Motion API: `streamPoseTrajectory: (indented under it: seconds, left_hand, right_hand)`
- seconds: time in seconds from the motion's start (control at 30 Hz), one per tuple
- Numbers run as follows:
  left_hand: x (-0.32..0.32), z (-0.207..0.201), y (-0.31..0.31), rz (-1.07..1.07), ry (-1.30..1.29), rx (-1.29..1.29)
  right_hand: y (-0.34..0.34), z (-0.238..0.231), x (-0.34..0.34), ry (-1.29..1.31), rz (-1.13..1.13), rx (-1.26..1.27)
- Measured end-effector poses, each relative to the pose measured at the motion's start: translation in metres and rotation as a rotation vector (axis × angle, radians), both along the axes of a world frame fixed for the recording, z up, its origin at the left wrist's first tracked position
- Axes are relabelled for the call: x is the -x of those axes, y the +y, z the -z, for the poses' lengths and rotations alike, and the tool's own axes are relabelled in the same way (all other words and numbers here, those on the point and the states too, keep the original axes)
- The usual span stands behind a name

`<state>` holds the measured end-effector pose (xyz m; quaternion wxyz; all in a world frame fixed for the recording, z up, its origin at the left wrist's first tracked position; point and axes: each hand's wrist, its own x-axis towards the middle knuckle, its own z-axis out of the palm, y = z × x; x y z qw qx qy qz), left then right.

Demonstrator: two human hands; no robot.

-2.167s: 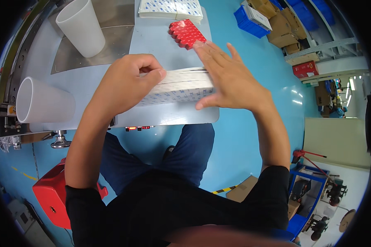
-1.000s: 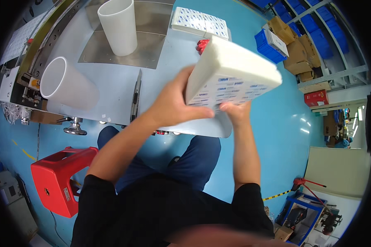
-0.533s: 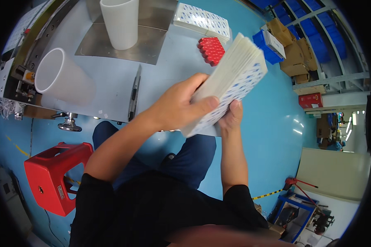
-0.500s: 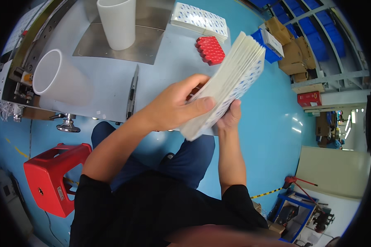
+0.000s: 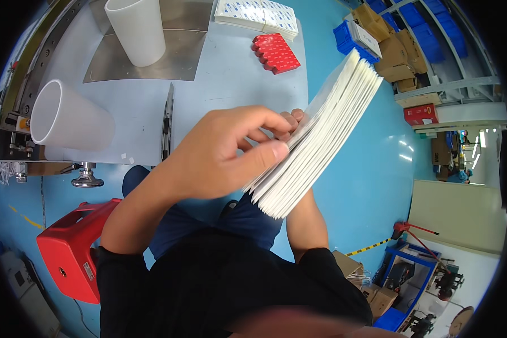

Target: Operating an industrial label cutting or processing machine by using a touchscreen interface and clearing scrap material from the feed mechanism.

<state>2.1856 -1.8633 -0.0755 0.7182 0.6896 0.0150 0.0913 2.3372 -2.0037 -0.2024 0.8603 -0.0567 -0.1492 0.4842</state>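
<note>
A thick stack of white sheets [image 5: 327, 141] is held tilted above my lap, its many layered edges facing up toward me. My left hand [image 5: 217, 149] pinches the near-left edge of this stack between thumb and bent fingers. From behind, my right hand [image 5: 297, 116] grips the stack; only its fingertips show past the left side, close to my left fingers, and the palm is hidden. Beyond them on the grey table lie a red patterned block with a scalloped side [image 5: 275, 53] and another banded stack of white sheets with blue print [image 5: 256, 16].
A utility knife [image 5: 167, 121] lies on the table left of my hands. One white cup [image 5: 138, 34] stands on a metal plate [image 5: 180, 53]; another white cup [image 5: 70, 115] lies near the left machine. A red stool [image 5: 76, 253] stands lower left. Boxes and shelves line the right.
The stack has turned so its layered edges face me rather than its printed side. My left hand has shifted its hold along the edge, and the right hand has gone behind the stack.
</note>
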Motion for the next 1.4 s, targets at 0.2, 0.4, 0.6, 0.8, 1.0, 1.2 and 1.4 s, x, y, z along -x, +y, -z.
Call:
streamPoseTrajectory:
  seconds: [0.2,0.4,0.6,0.8,1.0,1.2,1.4]
  left_hand:
    - [-0.002,-0.004,-0.001,0.087,-0.075,-0.025]
    - [-0.001,-0.020,-0.001,-0.118,-0.177,-0.441]
    - [-0.002,-0.021,-0.009,-0.212,-0.325,-0.809]
    - [0.002,-0.026,-0.018,-0.269,-0.260,-0.900]
    - [-0.002,-0.018,-0.024,-0.155,-0.217,-0.782]
    - [0.001,-0.026,-0.024,-0.060,-0.186,-0.632]
    - [-0.003,-0.027,-0.010,0.051,-0.214,-0.617]
  right_hand:
    - [-0.001,-0.029,0.019,0.078,-0.056,-0.079]
    - [-0.011,-0.051,0.042,0.149,0.099,0.160]
    - [-0.005,-0.053,0.033,0.159,0.085,0.138]
    - [0.000,-0.054,0.036,0.172,0.073,0.118]
    - [0.004,-0.056,0.037,0.185,0.073,0.086]
    - [0.003,-0.060,0.045,0.199,0.073,0.043]
    - [0.002,-0.062,0.052,0.219,0.055,0.008]
